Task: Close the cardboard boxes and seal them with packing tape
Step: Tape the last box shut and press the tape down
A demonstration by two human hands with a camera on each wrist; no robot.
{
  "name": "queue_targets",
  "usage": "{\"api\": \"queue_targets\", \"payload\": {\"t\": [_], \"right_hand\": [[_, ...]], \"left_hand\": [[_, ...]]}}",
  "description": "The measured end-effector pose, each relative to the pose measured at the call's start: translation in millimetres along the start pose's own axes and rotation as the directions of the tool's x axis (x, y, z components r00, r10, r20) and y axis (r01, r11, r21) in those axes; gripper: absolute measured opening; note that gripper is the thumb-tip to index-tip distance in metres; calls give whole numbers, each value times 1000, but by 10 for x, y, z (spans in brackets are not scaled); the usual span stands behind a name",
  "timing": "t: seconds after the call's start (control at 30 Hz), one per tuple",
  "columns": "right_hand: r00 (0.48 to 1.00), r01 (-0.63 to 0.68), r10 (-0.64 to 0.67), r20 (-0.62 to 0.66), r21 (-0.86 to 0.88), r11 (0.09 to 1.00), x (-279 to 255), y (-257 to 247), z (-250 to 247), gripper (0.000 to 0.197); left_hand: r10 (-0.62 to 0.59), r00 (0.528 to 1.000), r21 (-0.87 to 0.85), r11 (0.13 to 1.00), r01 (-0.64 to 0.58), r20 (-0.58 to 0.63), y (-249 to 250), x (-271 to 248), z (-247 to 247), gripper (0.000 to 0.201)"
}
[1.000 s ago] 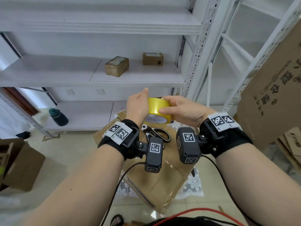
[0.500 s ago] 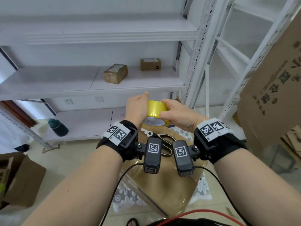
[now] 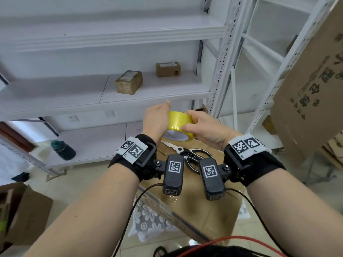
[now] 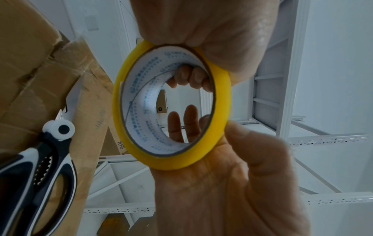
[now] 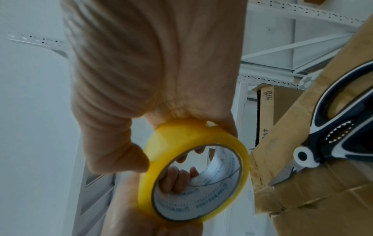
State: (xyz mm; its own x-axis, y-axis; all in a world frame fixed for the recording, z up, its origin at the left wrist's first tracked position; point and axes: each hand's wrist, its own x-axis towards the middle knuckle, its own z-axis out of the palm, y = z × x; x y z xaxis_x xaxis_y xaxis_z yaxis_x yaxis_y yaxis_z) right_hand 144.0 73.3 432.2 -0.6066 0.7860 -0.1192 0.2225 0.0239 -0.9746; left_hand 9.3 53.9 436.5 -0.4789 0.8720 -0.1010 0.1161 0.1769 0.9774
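Note:
A yellow packing tape roll is held in the air between both hands, above a closed brown cardboard box. My left hand grips the roll's left side, thumb on the rim and fingers behind it. My right hand grips the right side, its fingertips curling into the white core. In the right wrist view the roll sits under the right palm with the thumb on its band. Black-and-white scissors lie on the box top, below the hands.
White metal shelving stands ahead with two small cartons on a shelf and a dark bottle lower left. A large printed cardboard sheet leans at the right. An open box sits on the floor at left.
Both hands keep hold of the tape roll. The wrists have drawn closer together and the view has tilted, so the shelves sit lower in the picture.

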Motion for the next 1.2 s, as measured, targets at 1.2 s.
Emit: {"api": "queue_targets", "payload": {"t": [1.2], "right_hand": [[991,-77,64,115,118,990,-39,-41,229,14]], "left_hand": [[70,985,74,994,-82,160,-164,13,-353,50]]}}
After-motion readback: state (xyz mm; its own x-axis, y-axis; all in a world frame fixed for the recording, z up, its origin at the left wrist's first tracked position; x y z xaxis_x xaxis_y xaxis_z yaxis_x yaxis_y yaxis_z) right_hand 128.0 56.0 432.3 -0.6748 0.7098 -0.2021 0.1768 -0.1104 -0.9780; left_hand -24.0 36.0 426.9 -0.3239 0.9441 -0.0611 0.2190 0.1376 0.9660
